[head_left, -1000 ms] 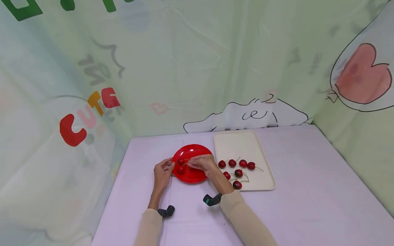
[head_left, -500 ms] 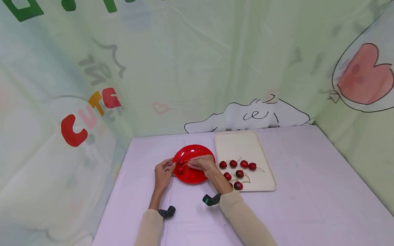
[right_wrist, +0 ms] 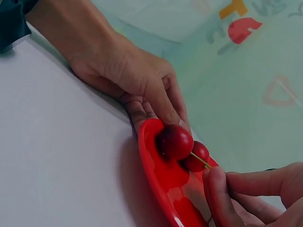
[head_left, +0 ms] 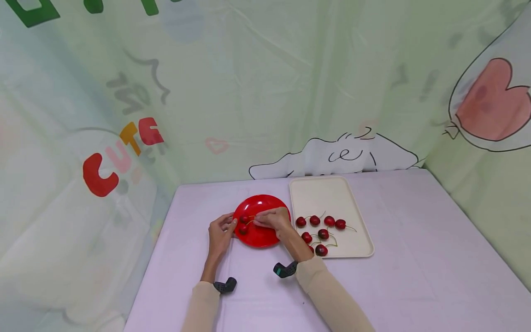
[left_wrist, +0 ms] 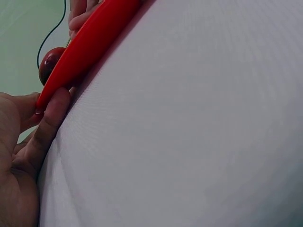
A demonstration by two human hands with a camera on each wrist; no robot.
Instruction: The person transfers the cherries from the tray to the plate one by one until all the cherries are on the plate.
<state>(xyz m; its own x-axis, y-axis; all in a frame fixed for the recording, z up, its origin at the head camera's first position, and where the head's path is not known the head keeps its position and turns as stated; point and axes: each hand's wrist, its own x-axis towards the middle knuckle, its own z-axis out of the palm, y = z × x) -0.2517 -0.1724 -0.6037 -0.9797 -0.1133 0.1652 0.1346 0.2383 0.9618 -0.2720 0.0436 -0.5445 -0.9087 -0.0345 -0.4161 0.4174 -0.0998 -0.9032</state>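
A: ok so what's on the table [head_left: 398,286]?

B: Cream tray [head_left: 321,196] right of centre, red plate [head_left: 261,204] just left of it.

A: And the hands?

B: Left hand [head_left: 220,233] has the plate's left rim pinched, thumb on top, fingers underneath. Right hand [head_left: 274,218] reaches in over the plate, and that wrist blocks the tray's near left corner, so no exact count of the loose cherries [head_left: 323,234] there.

A: Anything on the plate?

B: Yep, two cherries [right_wrist: 177,142] on its left side, right thumb and fingertips pinching a stem [right_wrist: 200,160].
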